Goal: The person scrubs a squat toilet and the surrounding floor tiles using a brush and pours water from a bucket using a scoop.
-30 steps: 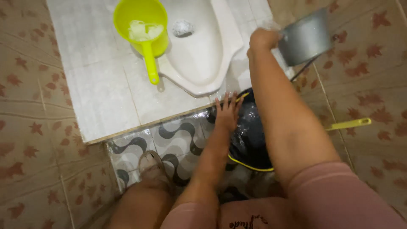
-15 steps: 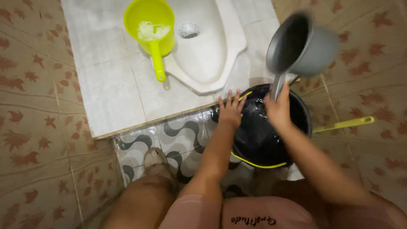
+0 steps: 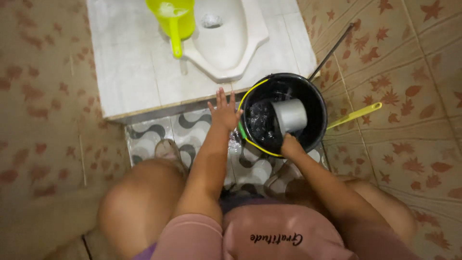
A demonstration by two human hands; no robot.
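Black plastic is what we work over: a round black bucket (image 3: 313, 103) stands on the patterned floor (image 3: 192, 125) at the near right foot of the raised white-tiled platform (image 3: 134, 72), with water glinting inside it. Our right hand (image 3: 290, 146) sits at the bucket's near rim, closed around the handle of a grey dipper (image 3: 289, 115), which lies tilted inside the bucket with its mouth turned to the far side, over the water. We cannot tell whether the dipper's lip is under the surface.

Our left hand (image 3: 224, 111) is spread flat, fingers apart and pointing far, holding nothing; it rests just left of the bucket, at the edge where the grey-and-white wave tiles meet the platform's step. A thin yellow bail runs round the bucket's left and near rim, close to that hand.

On the platform, well apart from both hands, a white squat toilet pan (image 3: 231, 43) is set into the tiles, and a lime-green scoop (image 3: 172, 19) stands at its far left with its handle pointing near. A yellow handle (image 3: 355, 115) sticks out to the right of the bucket across the leaf-patterned wall tiles, and a dark thin rod (image 3: 331, 52) slants away from the bucket's far right side.
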